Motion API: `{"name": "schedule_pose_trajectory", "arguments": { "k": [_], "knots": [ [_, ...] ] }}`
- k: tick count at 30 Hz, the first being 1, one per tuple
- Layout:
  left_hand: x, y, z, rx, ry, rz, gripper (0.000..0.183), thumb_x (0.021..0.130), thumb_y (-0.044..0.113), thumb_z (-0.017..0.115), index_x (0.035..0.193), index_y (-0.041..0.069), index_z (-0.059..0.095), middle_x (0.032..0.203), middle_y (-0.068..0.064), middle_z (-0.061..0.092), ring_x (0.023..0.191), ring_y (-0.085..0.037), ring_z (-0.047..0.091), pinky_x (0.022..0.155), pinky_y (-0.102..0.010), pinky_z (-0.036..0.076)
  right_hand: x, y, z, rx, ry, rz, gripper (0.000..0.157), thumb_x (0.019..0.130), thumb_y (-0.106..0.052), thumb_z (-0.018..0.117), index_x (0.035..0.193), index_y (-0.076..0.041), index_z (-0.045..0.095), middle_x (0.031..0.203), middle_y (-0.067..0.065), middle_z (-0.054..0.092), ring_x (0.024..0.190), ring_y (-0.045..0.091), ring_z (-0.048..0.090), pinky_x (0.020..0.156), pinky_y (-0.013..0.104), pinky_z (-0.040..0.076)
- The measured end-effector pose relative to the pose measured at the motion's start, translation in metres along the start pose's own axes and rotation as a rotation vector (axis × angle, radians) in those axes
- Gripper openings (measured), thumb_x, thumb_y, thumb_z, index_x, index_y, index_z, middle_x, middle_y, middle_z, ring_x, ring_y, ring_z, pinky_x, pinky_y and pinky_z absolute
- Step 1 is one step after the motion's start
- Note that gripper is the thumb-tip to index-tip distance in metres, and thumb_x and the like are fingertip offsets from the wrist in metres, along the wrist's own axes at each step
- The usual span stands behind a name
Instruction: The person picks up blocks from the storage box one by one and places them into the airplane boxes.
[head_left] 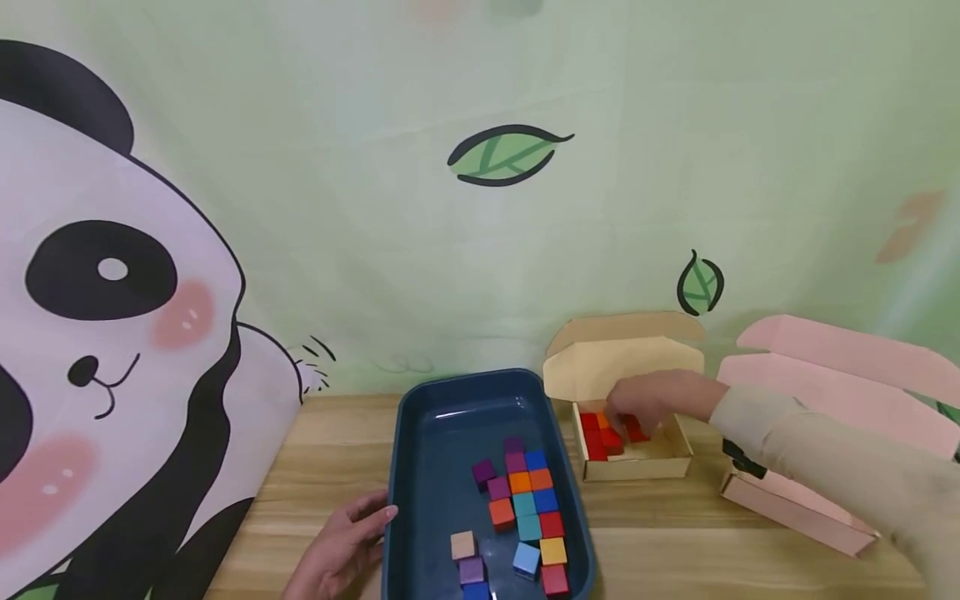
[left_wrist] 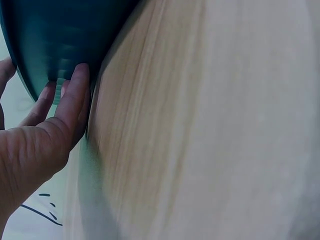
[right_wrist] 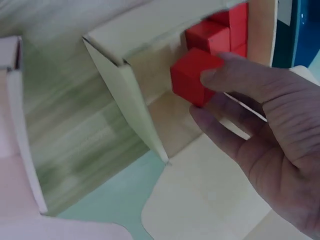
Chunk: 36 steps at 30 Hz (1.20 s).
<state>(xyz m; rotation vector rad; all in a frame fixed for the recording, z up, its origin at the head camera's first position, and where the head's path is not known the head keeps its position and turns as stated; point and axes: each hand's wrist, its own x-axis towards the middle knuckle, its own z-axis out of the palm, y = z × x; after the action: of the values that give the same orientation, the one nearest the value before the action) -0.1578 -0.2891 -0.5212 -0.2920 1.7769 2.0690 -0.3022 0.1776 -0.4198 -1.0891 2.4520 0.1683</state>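
My right hand (head_left: 651, 395) reaches into the tan cardboard box (head_left: 637, 472), whose lid stands up at the back. In the right wrist view its thumb and fingers pinch a red cube (right_wrist: 191, 77) inside the box, beside other red cubes (right_wrist: 239, 25). The head view shows an orange cube (head_left: 603, 421) among the reds. To the left lies the dark blue tray (head_left: 427, 458). My left hand (head_left: 345, 542) rests at the tray's left rim, its fingers (left_wrist: 75, 97) against the outer wall.
Several coloured cubes (head_left: 528, 504) lie in the tray, mostly toward its right side. A pink box (head_left: 798, 510) with a raised lid stands at the right on the wooden table (head_left: 337, 442). Behind hangs a green printed cloth (head_left: 337, 208).
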Motion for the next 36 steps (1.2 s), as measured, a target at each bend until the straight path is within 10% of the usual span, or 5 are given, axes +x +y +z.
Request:
{"name": "schedule_pose_trajectory", "arguments": {
  "k": [8, 17, 36],
  "knots": [
    [-0.003, -0.003, 0.004, -0.018, -0.04, 0.023, 0.066, 0.1, 0.018, 0.065, 0.151, -0.009, 0.032, 0.116, -0.004, 0.065, 0.1, -0.014, 0.065, 0.088, -0.036, 0.057, 0.006, -0.002, 0.008, -0.057, -0.061, 0.03, 0.032, 0.077, 0.003, 0.084, 0.082, -0.018, 0.061, 0.081, -0.007, 0.053, 0.076, 0.013, 0.049, 0.066, 0.024, 0.047],
    [-0.008, 0.005, 0.004, 0.062, -0.005, -0.007, 0.068, 0.099, 0.019, 0.069, 0.15, -0.009, 0.035, 0.138, -0.021, 0.053, 0.102, -0.022, 0.066, 0.091, -0.042, 0.057, 0.012, -0.005, 0.018, -0.052, 0.053, 0.058, 0.031, 0.077, 0.002, 0.083, 0.078, -0.016, 0.058, 0.071, -0.005, 0.053, 0.068, 0.014, 0.048, 0.063, 0.024, 0.044],
    [-0.005, 0.006, 0.0, 0.024, -0.077, 0.039, 0.067, 0.101, 0.018, 0.065, 0.151, -0.011, 0.031, 0.121, -0.009, 0.062, 0.1, -0.017, 0.065, 0.088, -0.038, 0.057, 0.005, -0.007, 0.023, 0.082, 0.132, 0.108, 0.024, 0.082, -0.003, 0.082, 0.069, -0.014, 0.065, 0.065, -0.004, 0.057, 0.064, 0.014, 0.049, 0.061, 0.024, 0.043]
  ]
}}
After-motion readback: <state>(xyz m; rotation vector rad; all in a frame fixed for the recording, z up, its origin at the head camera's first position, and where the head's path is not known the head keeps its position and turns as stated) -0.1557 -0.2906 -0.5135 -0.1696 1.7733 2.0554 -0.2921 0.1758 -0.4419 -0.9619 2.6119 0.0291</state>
